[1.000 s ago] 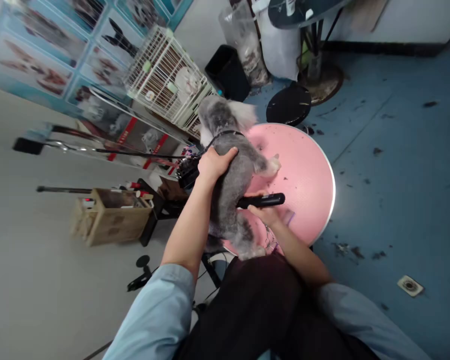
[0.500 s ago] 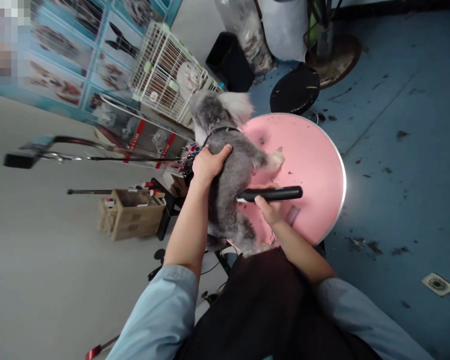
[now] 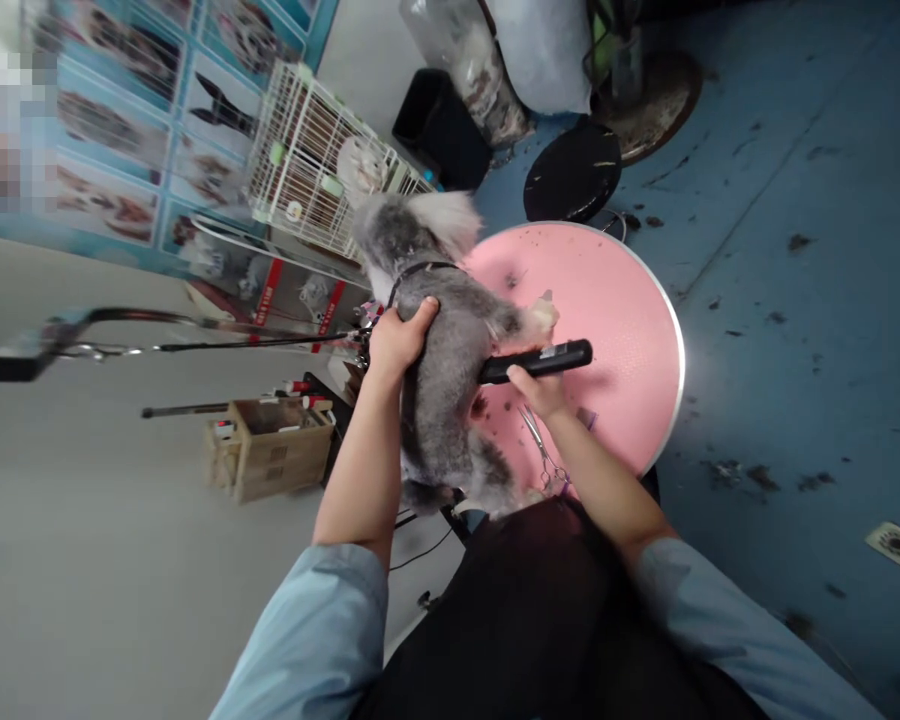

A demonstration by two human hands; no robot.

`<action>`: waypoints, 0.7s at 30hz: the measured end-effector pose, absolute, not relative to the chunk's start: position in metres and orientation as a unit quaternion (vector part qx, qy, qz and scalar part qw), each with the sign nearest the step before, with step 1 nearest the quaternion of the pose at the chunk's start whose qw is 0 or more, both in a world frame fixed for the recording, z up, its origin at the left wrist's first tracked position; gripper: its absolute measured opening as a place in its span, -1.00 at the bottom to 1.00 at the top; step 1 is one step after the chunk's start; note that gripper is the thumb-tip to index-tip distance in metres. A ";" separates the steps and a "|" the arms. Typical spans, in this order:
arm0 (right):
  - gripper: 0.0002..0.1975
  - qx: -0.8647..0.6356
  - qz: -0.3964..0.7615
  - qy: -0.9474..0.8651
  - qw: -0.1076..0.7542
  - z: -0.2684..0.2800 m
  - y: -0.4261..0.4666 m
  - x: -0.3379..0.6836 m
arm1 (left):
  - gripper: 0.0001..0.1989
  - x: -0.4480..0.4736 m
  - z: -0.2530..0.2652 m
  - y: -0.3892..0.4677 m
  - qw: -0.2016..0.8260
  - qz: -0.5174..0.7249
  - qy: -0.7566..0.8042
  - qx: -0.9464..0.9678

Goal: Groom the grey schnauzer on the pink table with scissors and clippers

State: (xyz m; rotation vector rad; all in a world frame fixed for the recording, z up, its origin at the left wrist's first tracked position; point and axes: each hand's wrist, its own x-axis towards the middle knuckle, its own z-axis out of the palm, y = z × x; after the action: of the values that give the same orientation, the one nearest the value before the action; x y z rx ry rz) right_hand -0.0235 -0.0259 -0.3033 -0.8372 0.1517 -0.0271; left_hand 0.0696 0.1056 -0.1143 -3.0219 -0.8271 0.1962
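Observation:
A grey dog (image 3: 450, 350) with a white ear stands on a round pink table (image 3: 630, 300), a dark loop about its neck. My left hand (image 3: 396, 345) holds the dog at the shoulder, its thumb across the grey coat and the other fingers hidden on the far side. A black hair clipper (image 3: 544, 361) is in my right hand (image 3: 538, 392), thumb along its body. The clipper's head end meets the dog's side, and the blade is out of sight. Below that hand, metal scissors (image 3: 540, 440) lie on the table by the hind leg.
A leash hangs from a black grooming arm (image 3: 15, 365) at the left. Beyond the dog are a white wire cage (image 3: 307, 170) with a white animal in it, a black bin (image 3: 450, 140) and a black stool (image 3: 574, 175). Hair clumps dot the blue floor. A wooden box (image 3: 281, 455) is at left.
The clipper has moved forward along the dog's side, toward the front leg, and tilted slightly. The scissors show more fully. My left hand keeps its hold, while the whole view has shifted a little.

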 end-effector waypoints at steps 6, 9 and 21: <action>-0.57 -0.421 0.054 0.101 0.900 -0.322 -0.008 -0.050 | -0.35 0.073 -0.114 0.117 -0.028 0.051 -0.248 -0.967; -0.61 -0.407 0.013 0.122 0.905 -0.323 -0.015 -0.038 | -0.35 0.073 -0.114 0.119 -0.027 0.053 -0.240 -0.969; -0.68 -0.421 -0.046 0.027 0.905 -0.294 -0.063 0.051 | -0.36 0.068 -0.112 0.115 -0.031 0.074 -0.215 -0.973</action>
State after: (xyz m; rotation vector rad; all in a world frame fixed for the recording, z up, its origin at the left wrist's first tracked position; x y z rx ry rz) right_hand 0.0511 -0.0633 -0.2942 -0.8699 0.0561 -0.0957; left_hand 0.0676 0.1154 -0.1124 -3.1204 -0.6881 0.2380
